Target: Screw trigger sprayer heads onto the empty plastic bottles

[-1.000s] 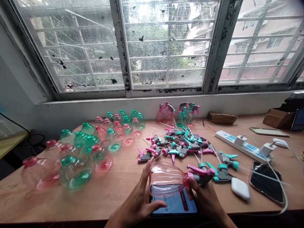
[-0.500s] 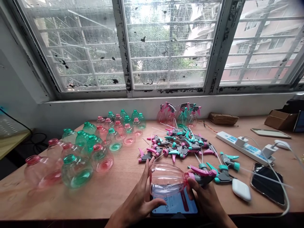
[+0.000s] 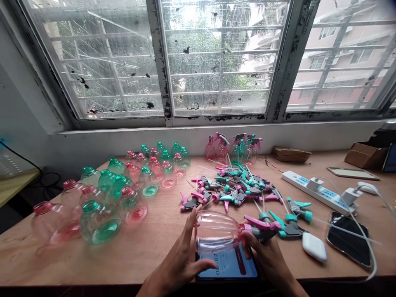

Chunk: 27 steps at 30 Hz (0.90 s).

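Note:
A clear pink spray bottle [image 3: 218,232] lies sideways in the air between my hands, its base to the left and its pink-and-grey trigger head [image 3: 262,226] to the right. My left hand [image 3: 185,251] cups the base end, fingers up along it and thumb stretched out below. My right hand [image 3: 266,251] is closed around the neck, where the pink collar meets the bottle. Beneath the bottle is a phone [image 3: 227,266] with a lit timer screen, partly hidden. Just beyond is a pile of loose trigger heads [image 3: 238,187] in pink, teal and grey.
Several open pink and green bottles [image 3: 100,225] stand in rows on the left. Assembled spray bottles [image 3: 222,154] stand by the wall. To the right are a power strip [image 3: 318,193] with cables, a dark phone [image 3: 349,239], a white earbud case [image 3: 314,247] and a brown packet [image 3: 291,154].
The bottle and both hands have hardly moved; the bottle shifts very slightly upward. The digits on the phone's timer are different.

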### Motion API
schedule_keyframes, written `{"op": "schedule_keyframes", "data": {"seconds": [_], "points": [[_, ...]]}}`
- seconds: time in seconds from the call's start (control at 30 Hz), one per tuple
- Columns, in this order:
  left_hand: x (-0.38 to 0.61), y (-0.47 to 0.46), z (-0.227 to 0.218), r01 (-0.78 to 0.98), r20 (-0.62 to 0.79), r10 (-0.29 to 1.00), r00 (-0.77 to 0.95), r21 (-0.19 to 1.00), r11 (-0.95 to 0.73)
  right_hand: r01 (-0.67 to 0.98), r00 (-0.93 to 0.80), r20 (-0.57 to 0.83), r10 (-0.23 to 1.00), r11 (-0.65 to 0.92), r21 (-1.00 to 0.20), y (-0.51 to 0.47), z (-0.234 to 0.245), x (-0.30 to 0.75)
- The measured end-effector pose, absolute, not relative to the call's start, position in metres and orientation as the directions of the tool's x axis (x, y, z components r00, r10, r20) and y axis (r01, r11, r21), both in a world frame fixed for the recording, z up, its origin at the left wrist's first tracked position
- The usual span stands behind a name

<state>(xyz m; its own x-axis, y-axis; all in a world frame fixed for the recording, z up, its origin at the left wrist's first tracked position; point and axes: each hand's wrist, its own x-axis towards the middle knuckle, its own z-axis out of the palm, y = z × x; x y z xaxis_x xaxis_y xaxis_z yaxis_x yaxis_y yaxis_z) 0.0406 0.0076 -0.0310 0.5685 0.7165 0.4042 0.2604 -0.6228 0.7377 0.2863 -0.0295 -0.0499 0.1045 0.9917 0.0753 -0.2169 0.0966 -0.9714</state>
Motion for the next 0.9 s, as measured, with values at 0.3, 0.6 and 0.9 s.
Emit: {"op": "schedule_keyframes", "data": {"seconds": [0.3,0.6,0.9], "points": [[0.041,0.012,-0.034,0.301,0.419,0.731,0.538,0.715,-0.631,-0.090,0.135,0.151,0.979,0.164,-0.982,-0.027,-0.056,0.290],[0.041,0.008,-0.025,0.237,0.377,0.748,0.546,0.787,-0.570,-0.118,0.085,0.114,0.990,0.124,-0.985,-0.026,-0.056,0.290],[0.041,0.011,-0.037,0.228,0.410,0.747,0.523,0.778,-0.586,-0.090,0.062,0.108,0.992,0.113,-0.989,-0.030,-0.047,0.289]]}}
